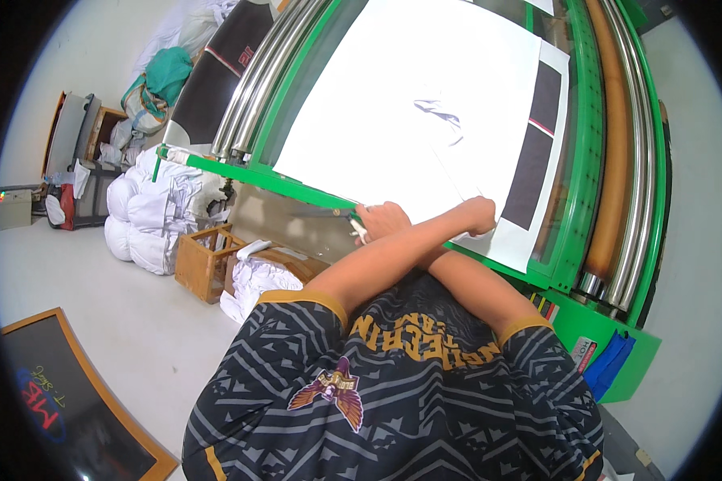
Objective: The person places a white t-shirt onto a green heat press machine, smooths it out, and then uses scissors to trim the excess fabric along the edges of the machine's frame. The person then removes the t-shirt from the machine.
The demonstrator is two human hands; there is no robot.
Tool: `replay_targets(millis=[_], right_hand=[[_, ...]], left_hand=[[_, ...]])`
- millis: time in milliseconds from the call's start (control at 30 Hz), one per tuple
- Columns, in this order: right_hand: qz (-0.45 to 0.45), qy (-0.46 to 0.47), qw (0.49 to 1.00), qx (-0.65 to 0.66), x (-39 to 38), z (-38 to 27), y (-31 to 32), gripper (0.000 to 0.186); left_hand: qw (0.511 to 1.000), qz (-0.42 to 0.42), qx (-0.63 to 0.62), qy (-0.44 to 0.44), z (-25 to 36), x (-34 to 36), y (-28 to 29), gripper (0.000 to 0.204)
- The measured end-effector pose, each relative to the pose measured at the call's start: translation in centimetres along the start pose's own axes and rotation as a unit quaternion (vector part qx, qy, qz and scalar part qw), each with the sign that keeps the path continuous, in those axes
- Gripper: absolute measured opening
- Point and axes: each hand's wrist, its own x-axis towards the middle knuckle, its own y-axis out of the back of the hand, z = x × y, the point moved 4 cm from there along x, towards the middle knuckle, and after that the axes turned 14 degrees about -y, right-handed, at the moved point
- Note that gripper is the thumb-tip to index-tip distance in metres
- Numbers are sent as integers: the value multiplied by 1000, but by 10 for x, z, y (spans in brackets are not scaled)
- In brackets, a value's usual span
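My forearms cross in front of me, left over right. My left hand point(480, 216), its fingers closed, grips the near edge of a white cloth point(361, 104), with a faint crease running away from it. The cloth lies spread over the green-framed machine bed and is rumpled near its middle. Over the bed's near edge, my right hand point(383, 222) is closed round the white-wrapped handles of scissors point(329, 212), whose dark blades point left. A printed sheet with dark panels point(533, 148) shows beyond the cloth's right side.
The green frame point(297, 188) borders the bed, with steel rollers point(269, 76) at left and a brown roller point(610, 136) at right. White bundles point(144, 212), a wooden stool point(204, 260) and a box of white cloth point(261, 280) stand at left. A framed blackboard point(80, 401) is at lower left.
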Motion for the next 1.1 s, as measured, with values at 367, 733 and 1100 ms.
replay_targets(millis=[367,733,1100], right_hand=[[-38,-356,928,103,-269,113,100,59],[365,-770,520,56,-563,143,185,56],[429,-814,390,33,-672,163,123,74]], left_hand=[[944,253,198,77,-127,-174,82,35],[929,226,252,148,-177,-220,37,83],[930,229,238,160,-182,-213,38,84]])
